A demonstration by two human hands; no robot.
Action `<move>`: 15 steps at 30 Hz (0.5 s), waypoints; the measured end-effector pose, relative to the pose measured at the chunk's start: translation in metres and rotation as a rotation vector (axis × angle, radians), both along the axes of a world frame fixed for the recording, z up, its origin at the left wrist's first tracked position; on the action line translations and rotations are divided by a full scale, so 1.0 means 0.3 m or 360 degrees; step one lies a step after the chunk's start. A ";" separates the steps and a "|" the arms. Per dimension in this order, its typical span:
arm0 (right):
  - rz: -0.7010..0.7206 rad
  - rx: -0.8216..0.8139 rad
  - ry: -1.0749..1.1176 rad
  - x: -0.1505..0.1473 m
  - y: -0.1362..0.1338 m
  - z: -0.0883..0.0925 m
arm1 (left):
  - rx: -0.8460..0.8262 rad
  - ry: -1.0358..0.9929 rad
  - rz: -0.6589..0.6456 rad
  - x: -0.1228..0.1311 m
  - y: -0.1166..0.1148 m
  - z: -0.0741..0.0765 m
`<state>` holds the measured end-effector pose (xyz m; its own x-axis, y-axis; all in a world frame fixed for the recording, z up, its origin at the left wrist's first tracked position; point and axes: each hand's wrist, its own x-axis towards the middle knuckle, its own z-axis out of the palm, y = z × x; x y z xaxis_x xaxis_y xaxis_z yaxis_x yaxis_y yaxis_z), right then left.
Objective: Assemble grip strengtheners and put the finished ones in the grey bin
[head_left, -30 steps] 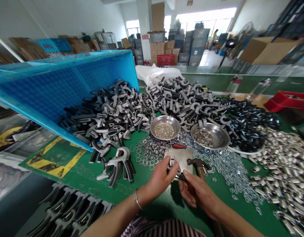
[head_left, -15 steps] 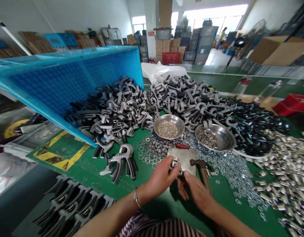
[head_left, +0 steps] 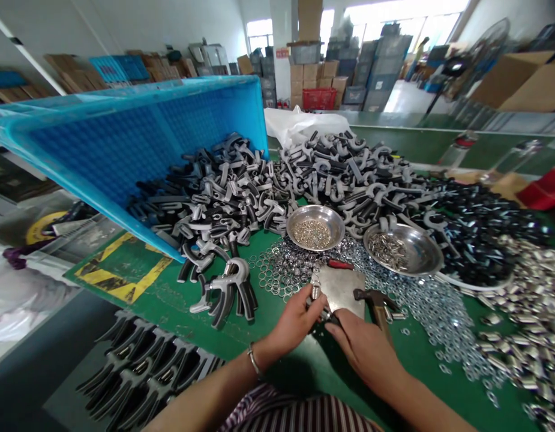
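Pinching a small spring part (head_left: 315, 293) from both sides, the left hand (head_left: 295, 323) and right hand (head_left: 363, 351) both grip it at the near edge of the metal plate (head_left: 344, 287). A hammer (head_left: 371, 296) lies just right of the plate; beyond the plate sit two steel bowls (head_left: 291, 223).

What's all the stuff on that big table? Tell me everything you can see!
crate: one, blue, tipped over, left
handles: heaps, grey and black, spilling from the crate across the back
hand grippers: a few, grey and black, before the crate
bowls: two, steel, mid-table
rings: many, silver, before the left bowl
washers: many, silver, right
tubes: many, silver, far right
plate: one, grey metal, beyond the hands
hammer: one, wooden handle, right of the plate
spring: one, silver, pinched in the left hand
left hand: one, holding the spring
right hand: one, fingertips meeting the left's
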<state>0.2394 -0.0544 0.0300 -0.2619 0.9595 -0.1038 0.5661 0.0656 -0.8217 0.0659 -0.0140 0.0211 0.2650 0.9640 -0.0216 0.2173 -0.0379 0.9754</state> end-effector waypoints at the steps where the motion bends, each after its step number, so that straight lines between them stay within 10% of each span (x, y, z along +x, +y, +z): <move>1: 0.0042 -0.0269 0.0250 -0.013 -0.006 -0.005 | 0.0055 0.0022 -0.0016 -0.003 -0.003 0.005; 5: 0.0255 -0.1204 0.0932 -0.027 -0.019 -0.030 | 0.0196 0.0173 -0.0161 -0.019 0.003 0.021; 11: -0.0127 -0.0154 0.0326 0.014 -0.008 -0.012 | 0.0055 0.0073 0.0014 -0.008 0.007 0.004; 15: 0.0142 -0.0862 0.0917 -0.024 -0.029 -0.001 | 0.0184 0.0036 -0.0089 -0.014 -0.001 0.021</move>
